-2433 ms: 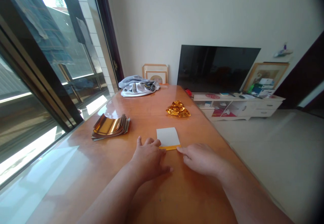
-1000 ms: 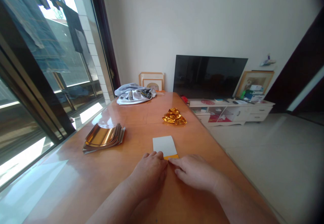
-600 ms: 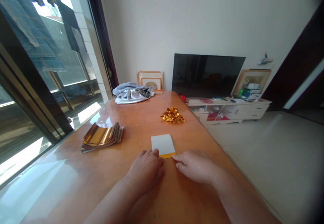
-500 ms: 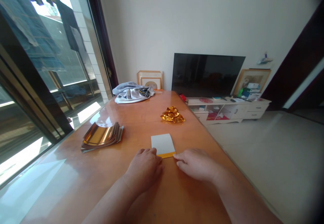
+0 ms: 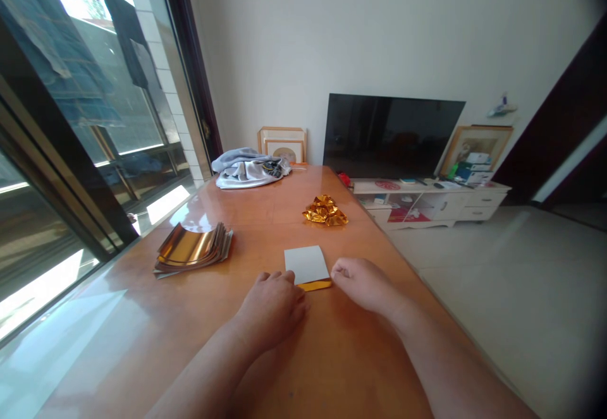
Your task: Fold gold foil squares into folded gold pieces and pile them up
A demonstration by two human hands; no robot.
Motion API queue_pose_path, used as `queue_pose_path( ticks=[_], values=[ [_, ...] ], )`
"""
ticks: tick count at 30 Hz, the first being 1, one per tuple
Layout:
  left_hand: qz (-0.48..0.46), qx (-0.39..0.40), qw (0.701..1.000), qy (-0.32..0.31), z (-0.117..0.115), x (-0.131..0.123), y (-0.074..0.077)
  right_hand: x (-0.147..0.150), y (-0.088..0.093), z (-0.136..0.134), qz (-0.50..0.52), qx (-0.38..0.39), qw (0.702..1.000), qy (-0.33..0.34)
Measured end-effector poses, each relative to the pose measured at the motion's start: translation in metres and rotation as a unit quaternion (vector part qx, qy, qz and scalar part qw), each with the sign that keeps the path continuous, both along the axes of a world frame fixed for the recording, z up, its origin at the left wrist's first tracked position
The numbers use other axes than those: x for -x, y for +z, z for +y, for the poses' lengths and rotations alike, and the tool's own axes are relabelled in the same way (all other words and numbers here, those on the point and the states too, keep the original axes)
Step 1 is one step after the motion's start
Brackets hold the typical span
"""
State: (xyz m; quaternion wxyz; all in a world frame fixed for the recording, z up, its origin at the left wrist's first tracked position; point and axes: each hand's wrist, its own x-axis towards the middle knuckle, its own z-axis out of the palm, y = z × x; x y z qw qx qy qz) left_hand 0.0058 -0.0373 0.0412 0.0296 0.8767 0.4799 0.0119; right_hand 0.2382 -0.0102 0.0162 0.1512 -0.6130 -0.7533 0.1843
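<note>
A small sheet of paper (image 5: 306, 263), white side up with a gold strip folded along its near edge, lies on the orange wooden table (image 5: 265, 349). My left hand (image 5: 272, 305) rests flat, fingers together, fingertips touching the sheet's near left corner. Curled loosely, my right hand (image 5: 363, 283) has its fingertips at the sheet's right edge beside the gold fold. Neither hand lifts the paper.
A stack of curled gold foil sheets (image 5: 192, 248) lies to the left. Crumpled gold foil (image 5: 325, 210) sits beyond the sheet, and a grey cloth bundle (image 5: 246, 169) at the far end. A window runs along the left; a television (image 5: 391, 134) and low cabinet stand behind.
My right hand has drawn back from the gold fold and curled at the sheet's right side. My left hand has shifted slightly left along the fold. The camera has tilted a little.
</note>
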Motion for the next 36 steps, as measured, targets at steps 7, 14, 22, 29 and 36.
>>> queue_pose_path(
  ticks=[7, 14, 22, 29, 36],
  values=[
    [-0.027, -0.001, 1.0, 0.003, 0.004, 0.001, -0.003, 0.007, -0.022, 0.009, 0.055, 0.012, 0.998, 0.009],
    [-0.135, -0.023, 0.99, 0.042, 0.013, 0.001, -0.012, 0.007, -0.015, 0.003, 0.1, -0.047, 0.993, 0.043],
    [-0.246, -0.005, 0.968, 0.05, 0.028, 0.002, -0.031, 0.015, -0.012, -0.002, 0.166, -0.088, 0.979, 0.075],
    [-0.557, 0.197, 0.8, 0.109, 0.031, -0.003, -0.031, 0.021, -0.01, -0.001, 0.263, -0.132, 0.956, 0.008],
    [-0.679, 0.282, 0.673, 0.082, 0.019, -0.008, -0.011, 0.038, -0.016, -0.007, 0.29, -0.066, 0.953, 0.059]
  ],
)
